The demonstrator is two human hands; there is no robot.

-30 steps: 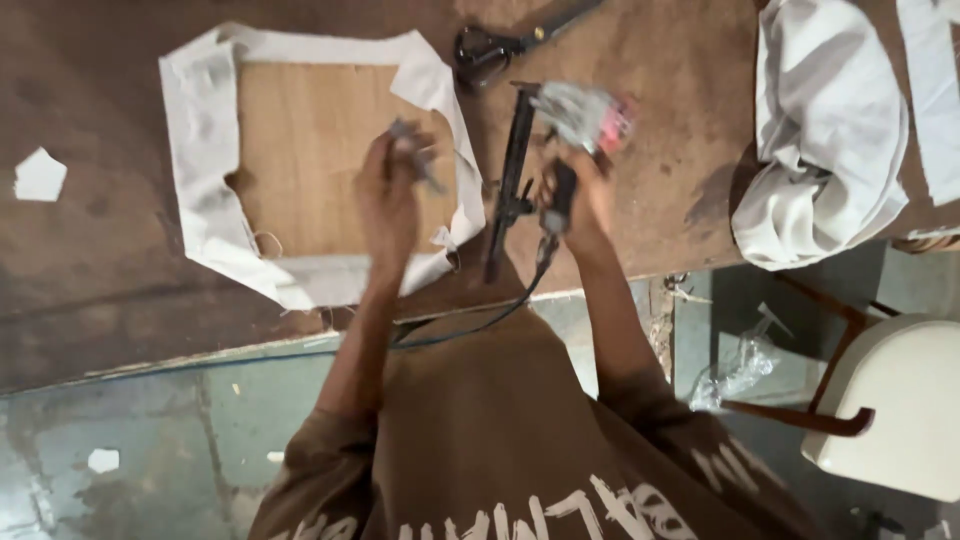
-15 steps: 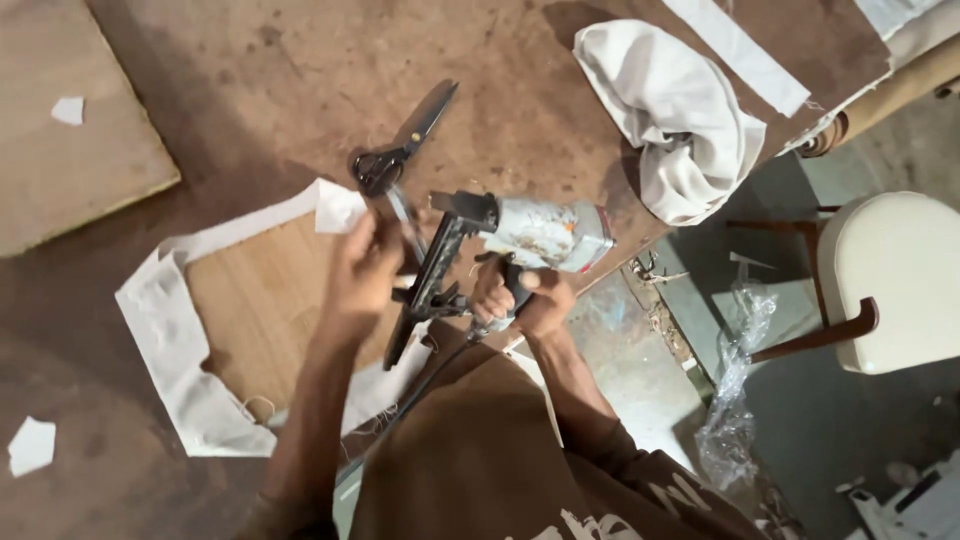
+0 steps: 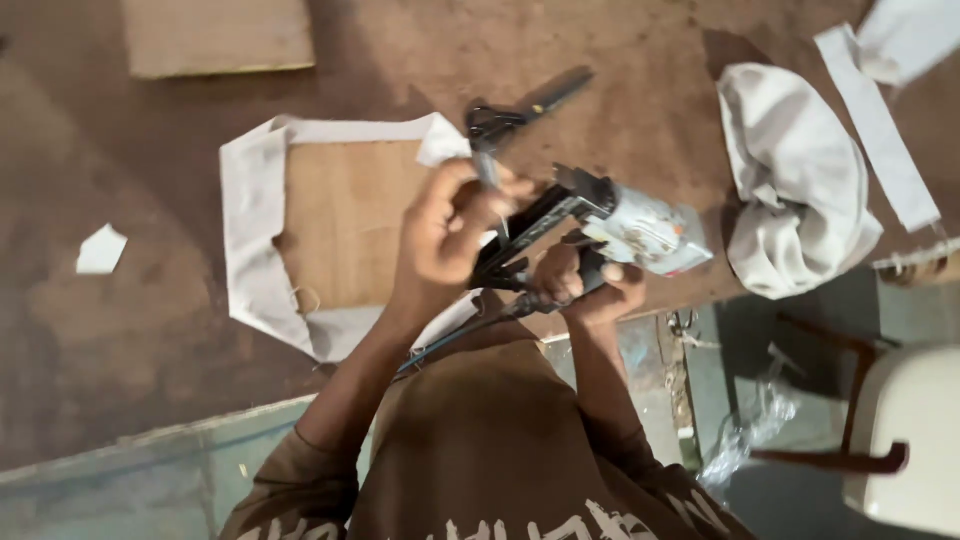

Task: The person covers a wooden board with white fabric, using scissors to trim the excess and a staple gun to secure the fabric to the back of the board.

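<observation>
My right hand point(image 3: 588, 288) grips the handle of a black and silver pneumatic staple gun point(image 3: 600, 222), held above the near edge of a brown worktable point(image 3: 160, 330). A dark hose point(image 3: 455, 335) runs from the gun toward my body. My left hand point(image 3: 450, 232) is raised against the gun's long black magazine and pinches a thin metal strip, which looks like staples, though it is too small to be sure. Under both hands lies a wooden board point(image 3: 345, 220) with white fabric point(image 3: 248, 230) folded over its edges.
Black scissors point(image 3: 520, 112) lie just beyond the board. A bundle of white cloth point(image 3: 795, 185) and a cloth strip point(image 3: 875, 120) sit at the right. Another wooden panel point(image 3: 215, 35) is at the far edge. A white scrap point(image 3: 102, 250) lies left. A pale chair point(image 3: 900, 440) stands on the floor at right.
The view has shifted and tilted. My right hand lifted the staple gun off the table, and my left hand came to its magazine with the thin strip.
</observation>
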